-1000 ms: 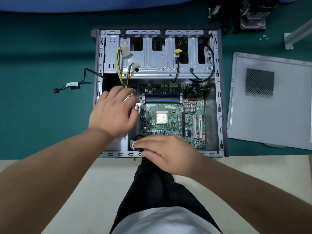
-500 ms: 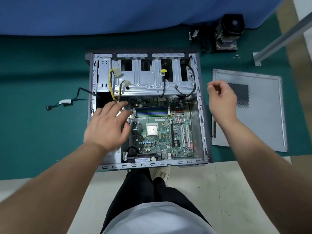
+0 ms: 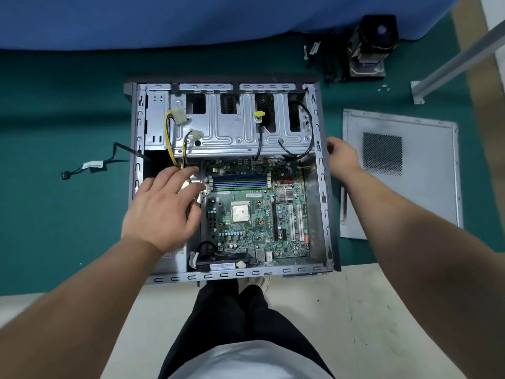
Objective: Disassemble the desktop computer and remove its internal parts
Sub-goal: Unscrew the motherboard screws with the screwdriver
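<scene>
— Can any writing be read inside the computer case [image 3: 325, 203]?

— None clearly. A white barcode sticker [image 3: 222, 266] sits on the black part at the near edge of the case, but its bars and digits are too small to read.

— Anything else?

— A white tag [image 3: 93, 164] wraps the loose black cable [image 3: 114, 154] on the left; its print is blurred. The circuit board [image 3: 254, 214] carries tiny markings, all illegible.

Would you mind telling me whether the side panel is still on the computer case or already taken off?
Off. The side panel lies flat on the green mat, right of the open computer case, whose motherboard is exposed.
</scene>
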### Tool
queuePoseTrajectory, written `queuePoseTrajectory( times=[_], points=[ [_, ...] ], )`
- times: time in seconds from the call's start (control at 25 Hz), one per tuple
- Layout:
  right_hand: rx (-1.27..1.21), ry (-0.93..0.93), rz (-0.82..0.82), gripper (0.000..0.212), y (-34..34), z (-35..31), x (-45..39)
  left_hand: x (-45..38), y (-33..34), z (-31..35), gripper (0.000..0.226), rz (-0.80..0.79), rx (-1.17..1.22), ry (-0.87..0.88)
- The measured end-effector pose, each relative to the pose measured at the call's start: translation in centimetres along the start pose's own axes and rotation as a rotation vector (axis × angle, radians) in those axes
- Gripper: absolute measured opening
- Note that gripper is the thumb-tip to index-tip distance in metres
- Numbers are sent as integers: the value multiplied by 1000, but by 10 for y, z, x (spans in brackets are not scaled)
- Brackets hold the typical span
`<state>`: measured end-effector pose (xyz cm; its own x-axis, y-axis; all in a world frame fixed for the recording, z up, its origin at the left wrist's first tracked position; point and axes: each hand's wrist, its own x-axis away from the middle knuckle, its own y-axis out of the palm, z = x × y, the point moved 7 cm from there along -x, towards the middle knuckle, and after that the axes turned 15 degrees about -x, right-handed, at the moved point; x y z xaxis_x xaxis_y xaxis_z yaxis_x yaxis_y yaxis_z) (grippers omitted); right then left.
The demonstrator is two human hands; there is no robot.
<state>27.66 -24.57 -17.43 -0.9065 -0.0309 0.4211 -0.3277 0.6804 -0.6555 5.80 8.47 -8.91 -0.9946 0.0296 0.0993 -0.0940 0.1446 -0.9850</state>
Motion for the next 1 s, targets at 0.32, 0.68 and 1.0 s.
queuePoseTrajectory(
  times=[0.32,0.68,1.0],
  points=[
    [-889,-176,216,24,-64,-52,87,2,-5,0,58,15,53,-9],
    [-525,-373,-275,28,-20,-103,172,7,-9,-2,58,62,121,-38],
    [-841,-191,-211,14,11,-124,165,6,-14,5,42,125,75,59]
  ],
)
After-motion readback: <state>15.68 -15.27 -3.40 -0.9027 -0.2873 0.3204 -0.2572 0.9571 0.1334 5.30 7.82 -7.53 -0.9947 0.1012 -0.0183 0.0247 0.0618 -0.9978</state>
